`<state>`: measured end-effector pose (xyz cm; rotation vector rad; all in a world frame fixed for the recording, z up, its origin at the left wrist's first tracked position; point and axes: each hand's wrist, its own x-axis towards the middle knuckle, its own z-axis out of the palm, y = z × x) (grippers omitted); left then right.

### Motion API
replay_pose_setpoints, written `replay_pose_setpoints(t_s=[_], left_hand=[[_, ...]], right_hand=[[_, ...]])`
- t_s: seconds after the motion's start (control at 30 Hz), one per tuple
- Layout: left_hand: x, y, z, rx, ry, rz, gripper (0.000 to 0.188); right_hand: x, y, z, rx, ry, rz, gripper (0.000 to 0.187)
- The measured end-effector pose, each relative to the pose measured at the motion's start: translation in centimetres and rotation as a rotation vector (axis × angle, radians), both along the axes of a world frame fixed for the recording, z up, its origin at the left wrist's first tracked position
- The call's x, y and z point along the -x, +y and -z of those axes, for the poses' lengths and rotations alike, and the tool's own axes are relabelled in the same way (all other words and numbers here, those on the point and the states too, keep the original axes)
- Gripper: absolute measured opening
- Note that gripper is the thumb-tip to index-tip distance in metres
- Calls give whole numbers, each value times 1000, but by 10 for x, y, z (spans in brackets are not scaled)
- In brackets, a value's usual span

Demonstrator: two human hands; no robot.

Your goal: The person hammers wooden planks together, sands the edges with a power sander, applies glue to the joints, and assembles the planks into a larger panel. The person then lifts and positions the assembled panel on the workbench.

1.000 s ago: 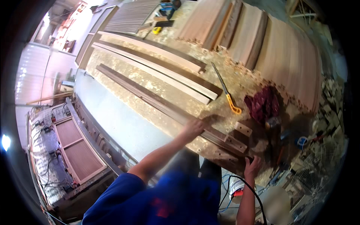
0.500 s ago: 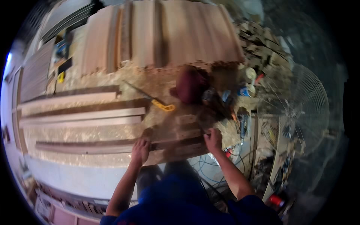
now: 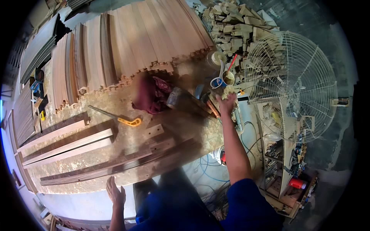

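Observation:
My right hand [image 3: 226, 103] reaches over the right end of the workbench, its fingers apart and nothing in them. Just beyond it stand a blue-and-white cup [image 3: 218, 82] and a small tin [image 3: 228, 78] with a red stick in it. An orange-handled tool [image 3: 213, 109] lies by its fingertips; whether they touch I cannot tell. My left hand [image 3: 116, 192] is open at the bench's front edge. Near it lie long dark wood strips [image 3: 92, 173]. A handsaw [image 3: 129, 121] with a yellow handle rests mid-bench, left of a maroon cloth bundle [image 3: 152, 94].
Wide wooden boards [image 3: 142, 34] cover the far side of the bench. Pale battens [image 3: 73, 148] lie at left. Wood offcuts [image 3: 241, 30] are heaped at the far right, behind a large wire-caged fan [image 3: 289, 84]. Blue hoses [image 3: 208, 173] trail below the bench.
Both hands have come off the wood strips at the front edge. My right hand has gone away from me toward the cups; my left has drawn back. The view has turned to the right.

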<state>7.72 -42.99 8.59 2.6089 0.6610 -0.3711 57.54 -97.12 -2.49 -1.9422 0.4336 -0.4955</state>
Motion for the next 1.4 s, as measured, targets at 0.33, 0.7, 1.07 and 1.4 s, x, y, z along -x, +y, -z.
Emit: replay_pose_setpoints(t_s=[0.33,0.7,1.07,1.4], left_hand=[[-34,-123,-27,182,-15,-143,63],[-151,-190,-100,846,-540,-89,65],[39,-59,-61,529,-627,-592,85],[143,1,-58,765,-745,-782,63]], right_hand=[[-70,-32,-12,-137,95,121,80],[235,130,-159,-98,186,-833,97],[348,344,-244,-102,318,-1605,74],[460,469,-286,65,8,-1684,11]])
